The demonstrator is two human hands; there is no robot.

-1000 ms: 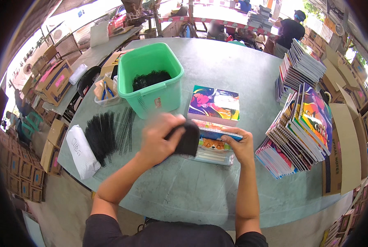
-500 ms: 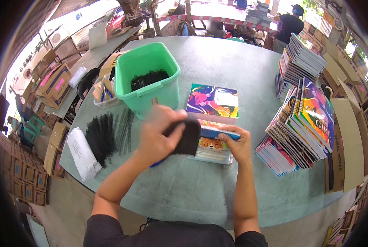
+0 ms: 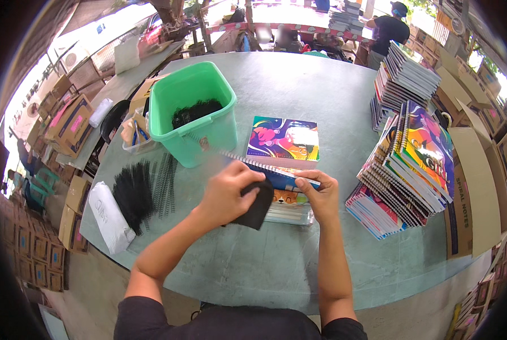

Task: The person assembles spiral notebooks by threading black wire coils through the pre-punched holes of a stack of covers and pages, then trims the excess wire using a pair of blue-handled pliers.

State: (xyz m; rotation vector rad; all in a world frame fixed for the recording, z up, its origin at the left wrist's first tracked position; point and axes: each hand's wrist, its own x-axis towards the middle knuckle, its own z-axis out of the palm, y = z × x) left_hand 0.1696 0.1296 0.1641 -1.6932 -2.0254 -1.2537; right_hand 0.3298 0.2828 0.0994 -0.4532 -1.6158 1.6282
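My right hand pinches the right end of a blue-covered notebook held edge-on above the table. A spiral coil runs along its upper edge, and its left end sticks out past the notebook, blurred. Closed around a flat, flexible black piece, my left hand is at the notebook's left end, where its fingertips are partly hidden. Beneath lies a plastic-wrapped pack with a cartoon animal cover. Just beyond it sits a stack of colourful notebooks.
A green bin of black coils stands at left, beside a small clear tub. Bundled black coils and a white wrapped roll lie nearer. Tall notebook stacks and an open carton border the right. A person stands far back.
My left hand has dropped slightly, and the black piece now hangs tilted below it. The notebook has turned, showing its coil with one end jutting left. The view has shifted a little.
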